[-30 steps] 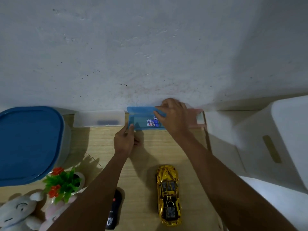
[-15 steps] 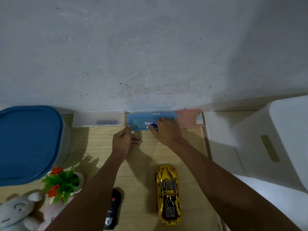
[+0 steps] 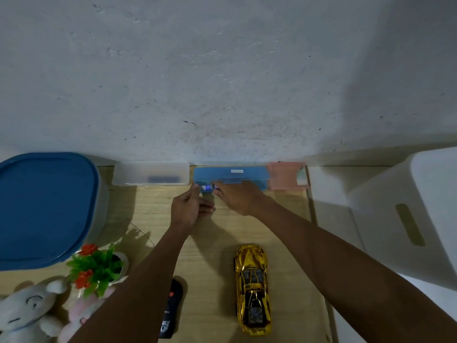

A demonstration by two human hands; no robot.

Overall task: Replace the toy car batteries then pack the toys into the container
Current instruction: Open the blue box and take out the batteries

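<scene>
Two hands met around one small battery (image 3: 207, 187) at the far edge of the table (image 3: 284, 243). The right hand (image 3: 238, 198) had the grip: its fingertips pinched the battery's right end, close together, with the battery lying level and pointing left. The left hand (image 3: 188, 209) came in from the other side. Its thumb tip touched the battery's left end, and its other fingers were loosely curled below, holding nothing that could be seen.

The battery hung just in front of the blue case (image 3: 231, 175), low against its front wall. Whether it touched the case could not be told. The case's lid looked shut.

Judging by this, the step in hand was fetching a fresh battery, early in the task. The next move called for carrying the battery back to the gold toy car (image 3: 252, 288), which sat on its wheels, well apart from the grip and nearer the person. No battery compartment showed on the car, so it would probably need turning over first.

A clear case (image 3: 150, 177) stood left of the blue one and a pink case (image 3: 286, 175) stood right of it, all three against the wall. A container with a blue lid (image 3: 44, 209) sat at far left with its lid on, likely the one for packing. A dark remote (image 3: 170, 308), two plush toys (image 3: 27, 313) and a small potted plant (image 3: 96, 266) lay at near left.
</scene>
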